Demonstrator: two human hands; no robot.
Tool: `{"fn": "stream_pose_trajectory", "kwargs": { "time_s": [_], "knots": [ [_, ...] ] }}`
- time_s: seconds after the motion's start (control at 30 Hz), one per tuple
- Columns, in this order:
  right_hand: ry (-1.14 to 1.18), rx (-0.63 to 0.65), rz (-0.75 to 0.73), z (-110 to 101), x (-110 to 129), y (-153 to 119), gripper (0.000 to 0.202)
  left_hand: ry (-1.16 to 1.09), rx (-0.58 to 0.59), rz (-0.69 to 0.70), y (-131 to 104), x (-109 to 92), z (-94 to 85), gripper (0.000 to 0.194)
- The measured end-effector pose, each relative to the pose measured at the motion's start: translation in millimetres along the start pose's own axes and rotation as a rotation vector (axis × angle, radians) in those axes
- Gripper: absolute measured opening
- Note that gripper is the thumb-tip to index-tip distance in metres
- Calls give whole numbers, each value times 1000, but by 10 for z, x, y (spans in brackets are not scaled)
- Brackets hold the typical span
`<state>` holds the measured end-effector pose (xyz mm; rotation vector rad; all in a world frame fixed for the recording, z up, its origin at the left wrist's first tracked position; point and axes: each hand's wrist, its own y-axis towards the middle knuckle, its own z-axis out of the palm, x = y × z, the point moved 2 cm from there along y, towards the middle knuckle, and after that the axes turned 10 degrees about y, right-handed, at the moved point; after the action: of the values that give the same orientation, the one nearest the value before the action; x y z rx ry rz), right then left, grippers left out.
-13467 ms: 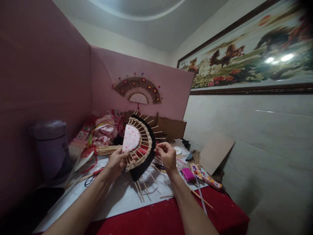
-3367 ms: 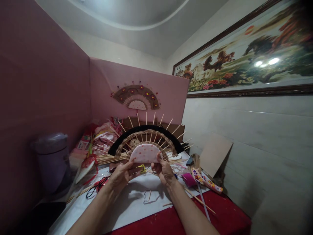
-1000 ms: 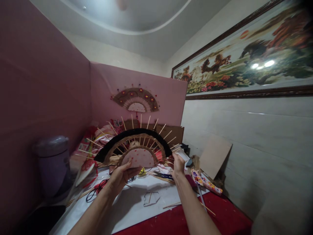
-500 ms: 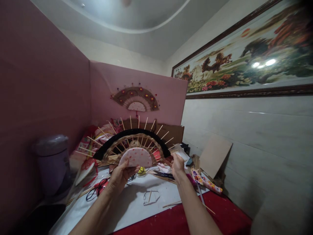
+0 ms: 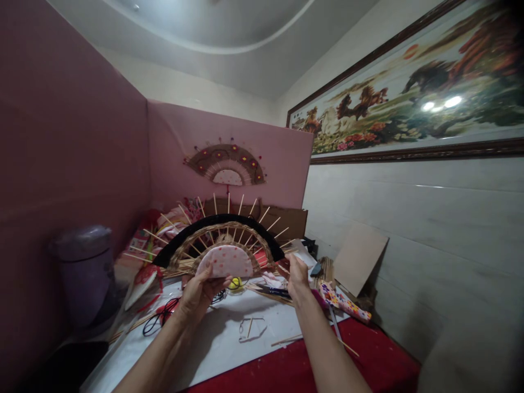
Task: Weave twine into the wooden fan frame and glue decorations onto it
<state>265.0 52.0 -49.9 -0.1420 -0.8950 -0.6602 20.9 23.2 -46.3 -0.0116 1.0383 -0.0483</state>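
Both hands hold up a half-round handmade fan (image 5: pixel 219 219) above the table. Thin wooden sticks spread from it, woven through with a brown band and an outer black band; the stick tips poke out beyond the black. At its base is a white half-disc of cloth with reddish dots (image 5: pixel 226 261). My left hand (image 5: pixel 201 290) pinches that dotted base from below, thumb on the front. My right hand (image 5: pixel 297 272) is closed at the fan's right lower end, by the end of the black band. What its fingers grip there is partly hidden.
A finished-looking fan (image 5: pixel 227 164) hangs on the pink panel (image 5: pixel 282 164) behind. The table, covered in white (image 5: pixel 229 349) and red cloth (image 5: pixel 368 355), bears black cord (image 5: pixel 160 316), loose sticks, scissors (image 5: pixel 276 292) and floral fabric (image 5: pixel 347 305). A lilac bin (image 5: pixel 85 278) stands left.
The fan and both hands stay almost in place, shifted very slightly left in the view along with the whole scene. Both grips look the same.
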Motion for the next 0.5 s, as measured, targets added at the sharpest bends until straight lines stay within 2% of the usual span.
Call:
{"fn": "stream_pose_trajectory", "kwargs": {
  "time_s": [0.27, 0.5],
  "knots": [
    [10, -12, 125, 12, 16, -32, 19, 27, 10, 2, 13, 4, -20, 27],
    [35, 29, 109, 72, -1, -104, 29, 13, 41, -50, -23, -35, 17, 30]
  ]
}}
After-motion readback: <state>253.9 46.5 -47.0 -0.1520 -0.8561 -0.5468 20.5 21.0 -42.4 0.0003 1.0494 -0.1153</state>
